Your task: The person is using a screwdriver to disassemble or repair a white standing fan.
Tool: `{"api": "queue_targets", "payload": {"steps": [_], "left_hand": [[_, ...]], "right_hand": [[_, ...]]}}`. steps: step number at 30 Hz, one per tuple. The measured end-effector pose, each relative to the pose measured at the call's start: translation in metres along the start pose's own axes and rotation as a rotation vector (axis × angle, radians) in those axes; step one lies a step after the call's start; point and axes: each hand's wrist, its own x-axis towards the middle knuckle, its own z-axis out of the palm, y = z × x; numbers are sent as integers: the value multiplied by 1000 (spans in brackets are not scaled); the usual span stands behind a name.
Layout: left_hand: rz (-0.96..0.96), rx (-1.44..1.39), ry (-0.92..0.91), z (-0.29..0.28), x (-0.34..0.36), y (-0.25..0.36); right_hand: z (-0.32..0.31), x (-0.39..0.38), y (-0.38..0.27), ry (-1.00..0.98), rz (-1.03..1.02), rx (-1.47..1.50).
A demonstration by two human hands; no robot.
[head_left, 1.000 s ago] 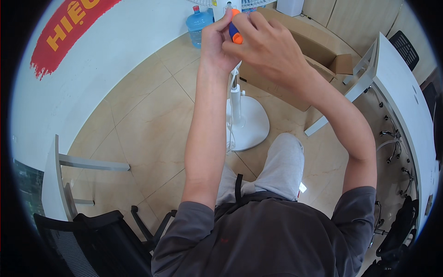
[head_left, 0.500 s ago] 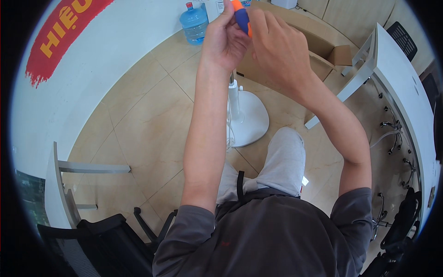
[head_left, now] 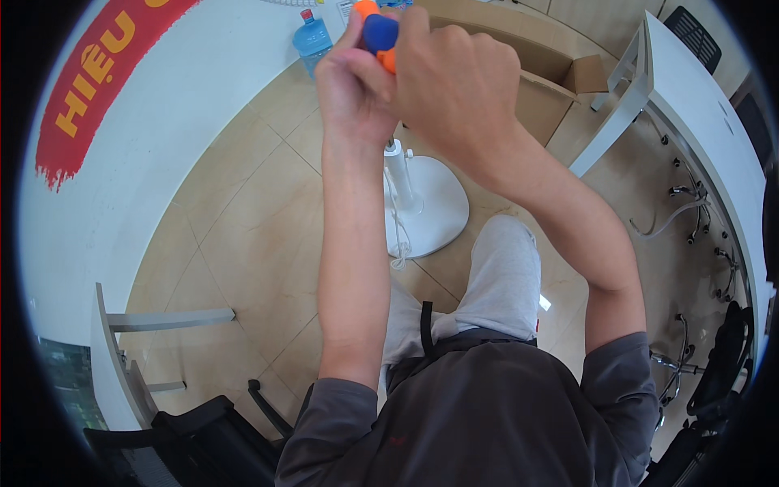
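Both my hands are raised together at the top edge of the view, around a small blue-and-orange object [head_left: 380, 33] with a rounded blue part and orange parts at either side. Its exact kind does not show. My left hand [head_left: 355, 93] is closed on it from the left, thumb bent inward. From the right, my right hand [head_left: 462, 85] wraps over it in a fist, back of the hand up, hiding much of the object. Below the hands stands a white pole stand [head_left: 438, 199] with a rounded base, its upper part hidden behind them.
An open cardboard box [head_left: 540, 101] lies beyond my right hand, and a blue water jug [head_left: 312, 36] stands by the wall. White tables [head_left: 690, 105] curve along the right. A black chair [head_left: 215, 438] is at the lower left. A white cable [head_left: 398, 243] hangs beside the stand.
Both hands have shifted left in view, still together on the blue-and-orange object. The object has turned, its blue part now looking rounder. The whole view has shifted slightly.
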Motion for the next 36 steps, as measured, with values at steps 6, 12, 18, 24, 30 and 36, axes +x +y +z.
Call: {"api": "queue_targets", "payload": {"steps": [6,12,18,24,30,36], "left_hand": [[7,-94,-39,14,-15,0],[148,79,19,14,-23,2],[117,104,-161,7,-12,3],[86,118,92,2,-5,3],[106,149,52,-3,-10,1],[91,64,-1,-7,-6,2]], "right_hand": [[-5,1,-10,53,-23,116],[-10,2,-13,39,-34,118],[0,0,-9,121,-16,71],[14,-4,-6,141,-14,-53],[12,-8,-9,98,-23,26],[15,-6,-10,122,-60,42]]}}
